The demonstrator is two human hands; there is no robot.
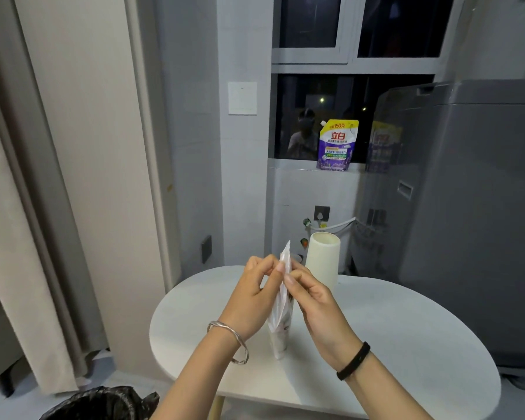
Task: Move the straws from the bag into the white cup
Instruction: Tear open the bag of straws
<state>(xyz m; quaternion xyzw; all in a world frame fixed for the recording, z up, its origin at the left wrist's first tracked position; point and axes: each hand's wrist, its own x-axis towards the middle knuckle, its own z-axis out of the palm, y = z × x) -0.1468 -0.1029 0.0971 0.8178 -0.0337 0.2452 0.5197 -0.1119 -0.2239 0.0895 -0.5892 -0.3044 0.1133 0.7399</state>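
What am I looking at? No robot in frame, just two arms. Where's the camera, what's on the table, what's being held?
There is no machine here: a person does the task bare-handed. The only camera sits on their head and looks forward and down, so the arms enter from the bottom edge. The left hand wears a silver bracelet, and the right hand wears a black wristband. Both pinch the top of a clear plastic bag with their fingers, apparently to open it. The bag's bottom seems to rest on the round white table, and its contents are hard to make out. The white cup stands upright on the table just behind the hands, and nothing sticks out of it.
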